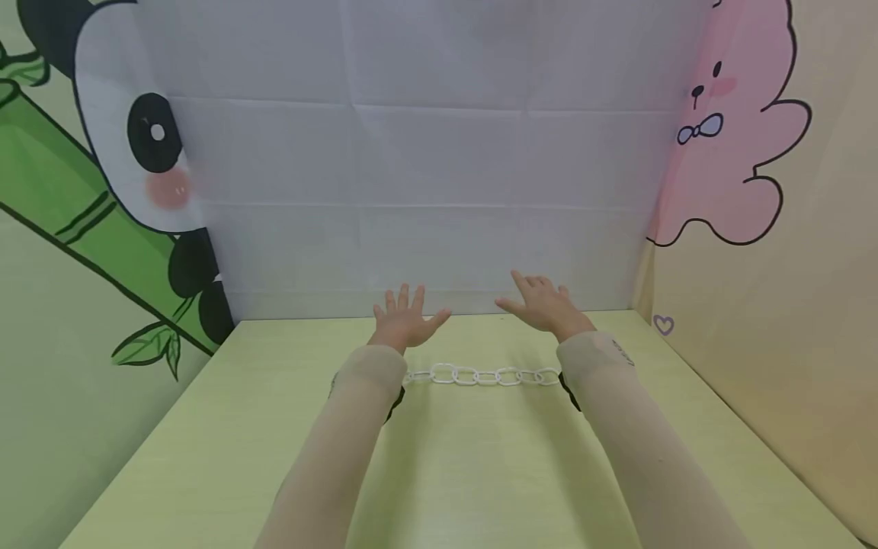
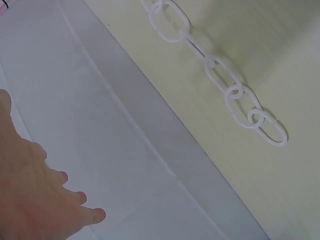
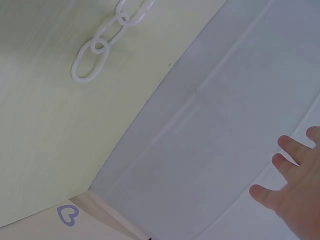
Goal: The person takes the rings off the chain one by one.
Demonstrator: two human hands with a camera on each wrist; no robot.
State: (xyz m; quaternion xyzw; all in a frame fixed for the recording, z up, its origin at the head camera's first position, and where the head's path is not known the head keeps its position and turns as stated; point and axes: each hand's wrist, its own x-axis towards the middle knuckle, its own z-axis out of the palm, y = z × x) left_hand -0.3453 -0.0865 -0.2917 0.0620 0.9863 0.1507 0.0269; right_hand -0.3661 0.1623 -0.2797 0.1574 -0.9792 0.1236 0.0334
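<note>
A white chain point(image 1: 486, 377) of several oval links lies stretched from left to right across the table point(image 1: 473, 457). In the head view its two ends pass behind the sleeves. My left hand point(image 1: 403, 323) is held above the table with its fingers spread and straight, holding nothing. Likewise raised and spread, my right hand point(image 1: 545, 303) holds nothing. The left wrist view shows one end link of the chain point(image 2: 272, 129), apart from the hand. At the other end, the last link point(image 3: 89, 62) shows in the right wrist view, also away from the fingers.
A white cloth point(image 1: 439, 168) hangs behind the table's far edge. To the left stands a wall with a painted panda point(image 1: 116, 114) and bamboo; to the right, a wall with a pink cartoon bear point(image 1: 741, 168) and a small purple heart point(image 1: 663, 325).
</note>
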